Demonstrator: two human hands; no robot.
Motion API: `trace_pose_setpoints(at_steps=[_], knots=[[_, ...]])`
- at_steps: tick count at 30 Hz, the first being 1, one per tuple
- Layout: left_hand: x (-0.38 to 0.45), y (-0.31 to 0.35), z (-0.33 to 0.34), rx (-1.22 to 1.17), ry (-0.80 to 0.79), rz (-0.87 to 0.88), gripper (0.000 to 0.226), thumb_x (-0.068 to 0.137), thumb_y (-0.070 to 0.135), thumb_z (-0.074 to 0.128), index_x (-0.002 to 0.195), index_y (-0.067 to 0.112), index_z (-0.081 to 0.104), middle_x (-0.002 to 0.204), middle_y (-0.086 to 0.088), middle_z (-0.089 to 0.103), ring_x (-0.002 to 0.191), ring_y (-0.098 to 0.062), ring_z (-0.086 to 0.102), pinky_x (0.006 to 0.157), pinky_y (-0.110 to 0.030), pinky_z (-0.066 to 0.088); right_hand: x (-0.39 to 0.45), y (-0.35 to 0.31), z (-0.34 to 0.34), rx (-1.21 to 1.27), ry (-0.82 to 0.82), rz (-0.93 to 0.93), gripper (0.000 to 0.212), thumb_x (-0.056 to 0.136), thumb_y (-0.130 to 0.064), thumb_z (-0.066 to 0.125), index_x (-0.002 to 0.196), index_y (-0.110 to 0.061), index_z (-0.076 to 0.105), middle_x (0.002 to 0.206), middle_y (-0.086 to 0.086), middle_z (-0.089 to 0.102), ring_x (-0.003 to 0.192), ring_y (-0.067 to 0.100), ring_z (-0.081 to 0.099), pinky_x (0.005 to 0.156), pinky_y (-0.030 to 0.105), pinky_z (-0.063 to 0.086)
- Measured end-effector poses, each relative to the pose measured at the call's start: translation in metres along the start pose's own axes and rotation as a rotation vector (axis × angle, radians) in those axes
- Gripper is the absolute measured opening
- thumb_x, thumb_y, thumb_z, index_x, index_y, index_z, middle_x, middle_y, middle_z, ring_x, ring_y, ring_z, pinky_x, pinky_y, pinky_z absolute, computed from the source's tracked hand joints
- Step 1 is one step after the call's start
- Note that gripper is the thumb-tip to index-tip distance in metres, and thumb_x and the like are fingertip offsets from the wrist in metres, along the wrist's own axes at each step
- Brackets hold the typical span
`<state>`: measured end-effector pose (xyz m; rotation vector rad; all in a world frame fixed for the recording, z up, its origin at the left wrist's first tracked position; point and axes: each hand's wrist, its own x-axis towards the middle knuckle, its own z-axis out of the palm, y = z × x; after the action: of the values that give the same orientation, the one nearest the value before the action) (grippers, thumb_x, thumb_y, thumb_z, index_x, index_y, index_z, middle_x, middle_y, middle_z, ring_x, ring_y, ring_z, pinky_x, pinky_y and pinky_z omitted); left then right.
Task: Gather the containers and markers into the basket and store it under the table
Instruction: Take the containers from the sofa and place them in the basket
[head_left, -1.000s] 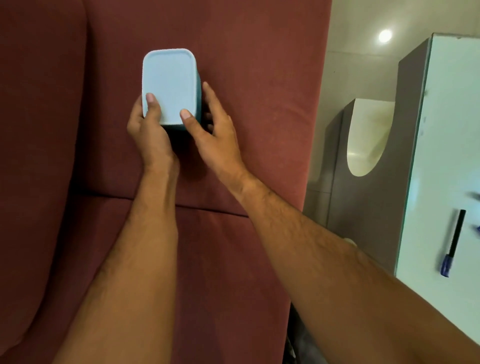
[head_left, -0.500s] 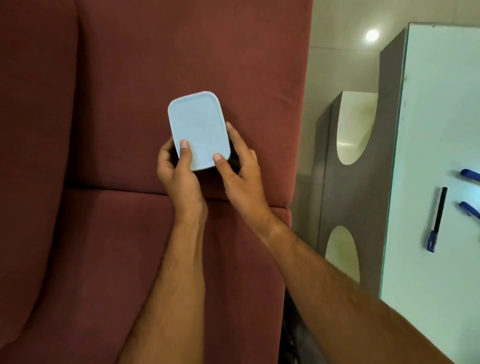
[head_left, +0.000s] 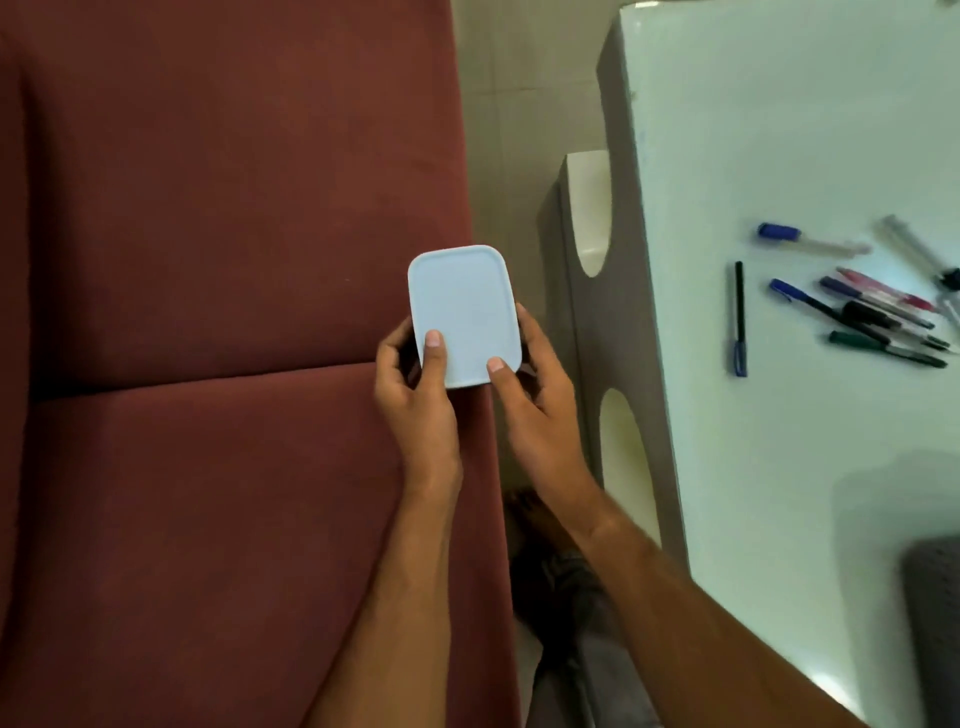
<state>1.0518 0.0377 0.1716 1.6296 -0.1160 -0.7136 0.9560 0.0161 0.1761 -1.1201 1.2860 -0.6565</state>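
Holding the container (head_left: 462, 314) between both hands, I am gripping it over the sofa (head_left: 218, 312) edge: left hand (head_left: 415, 395) and right hand (head_left: 535, 400) are each closing on a side, thumbs pressing its lid. To the right of my hands, markers (head_left: 862, 312) are lying loose on the table (head_left: 779, 130). A dark meshed corner, possibly the basket (head_left: 935, 623), is showing farther right. Judging by this, I am finding gathering barely begun and storing undone.

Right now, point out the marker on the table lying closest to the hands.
The black marker with a blue cap, lying alone nearest the table's left edge; the other markers lie farther right.
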Motion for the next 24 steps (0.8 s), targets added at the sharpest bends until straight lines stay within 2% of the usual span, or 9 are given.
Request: trace_pose_setpoints(at_steps=[4, 7, 11, 14, 17, 19, 22, 24], knots=[[-0.048, -0.020, 0.018, 0.049, -0.112, -0.042, 0.026, 0.096, 0.024, 0.069, 0.121, 0.018, 0.068, 0.120, 0.004, 0.075, 0.113, -0.012, 0.071, 0.084, -0.024, 0.059, -0.033, 0.013, -0.050, 0.025, 0.094, 0.032, 0.056, 0.105, -0.023, 0.062, 0.157, -0.031, 0.042, 0.150, -0.010, 0.054, 0.138, 0.009, 0.054, 0.111, 0.039, 0.054], [-0.083, -0.033, 0.034, 0.109, -0.188, -0.069, 0.028, 0.094, 0.027, 0.071, 0.121, 0.021, 0.068, 0.120, 0.004, 0.074, 0.114, -0.014, 0.071, 0.093, -0.035, 0.060, -0.055, 0.022, -0.090, 0.068, 0.161, 0.045, 0.055, 0.105, -0.024, 0.062, 0.156, -0.030, 0.044, 0.150, -0.011, 0.056, 0.132, 0.001, 0.059, 0.101, 0.021, 0.057], [-0.135, -0.045, 0.060, 0.144, -0.293, -0.088, 0.026, 0.093, 0.020, 0.073, 0.119, 0.021, 0.067, 0.117, 0.005, 0.073, 0.109, -0.008, 0.071, 0.087, -0.026, 0.058, -0.080, 0.032, -0.146, 0.080, 0.281, 0.073, 0.052, 0.104, -0.020, 0.062, 0.154, -0.027, 0.048, 0.150, -0.008, 0.058, 0.128, 0.001, 0.062, 0.094, 0.014, 0.057], [-0.175, -0.049, 0.085, 0.158, -0.376, -0.122, 0.026, 0.093, 0.014, 0.074, 0.118, 0.017, 0.066, 0.116, 0.002, 0.073, 0.106, -0.007, 0.070, 0.085, -0.026, 0.060, -0.099, 0.036, -0.191, 0.088, 0.356, 0.066, 0.051, 0.105, -0.017, 0.061, 0.153, -0.028, 0.049, 0.148, -0.009, 0.059, 0.124, -0.004, 0.062, 0.088, 0.010, 0.055], [-0.213, -0.051, 0.109, 0.161, -0.462, -0.138, 0.029, 0.092, 0.009, 0.074, 0.120, 0.013, 0.065, 0.116, 0.001, 0.073, 0.103, -0.003, 0.070, 0.083, -0.022, 0.059, -0.117, 0.040, -0.233, 0.090, 0.448, 0.044, 0.052, 0.105, -0.007, 0.058, 0.152, -0.026, 0.049, 0.148, -0.009, 0.059, 0.129, 0.001, 0.061, 0.094, 0.012, 0.054], [-0.241, -0.054, 0.123, 0.184, -0.521, -0.136, 0.032, 0.092, 0.010, 0.074, 0.121, 0.015, 0.064, 0.119, 0.002, 0.071, 0.108, -0.007, 0.069, 0.087, -0.028, 0.060, -0.130, 0.043, -0.262, 0.092, 0.502, 0.021, 0.054, 0.104, -0.002, 0.056, 0.150, -0.028, 0.052, 0.144, -0.016, 0.062, 0.129, 0.001, 0.061, 0.095, 0.013, 0.054], [-0.285, -0.060, 0.141, 0.227, -0.598, -0.121, 0.033, 0.090, 0.011, 0.076, 0.120, 0.018, 0.062, 0.122, 0.001, 0.068, 0.115, -0.014, 0.067, 0.097, -0.045, 0.059, -0.151, 0.047, -0.304, 0.086, 0.578, 0.009, 0.057, 0.102, -0.002, 0.054, 0.143, -0.042, 0.053, 0.137, -0.030, 0.062, 0.128, -0.003, 0.060, 0.100, 0.019, 0.056], [-0.318, -0.064, 0.152, 0.247, -0.644, -0.108, 0.035, 0.089, 0.011, 0.077, 0.120, 0.018, 0.062, 0.123, 0.001, 0.067, 0.116, -0.018, 0.067, 0.098, -0.048, 0.058, -0.169, 0.049, -0.335, 0.063, 0.626, -0.017, 0.055, 0.101, -0.002, 0.052, 0.141, -0.039, 0.052, 0.128, -0.038, 0.062, 0.121, -0.011, 0.060, 0.095, 0.012, 0.054]])
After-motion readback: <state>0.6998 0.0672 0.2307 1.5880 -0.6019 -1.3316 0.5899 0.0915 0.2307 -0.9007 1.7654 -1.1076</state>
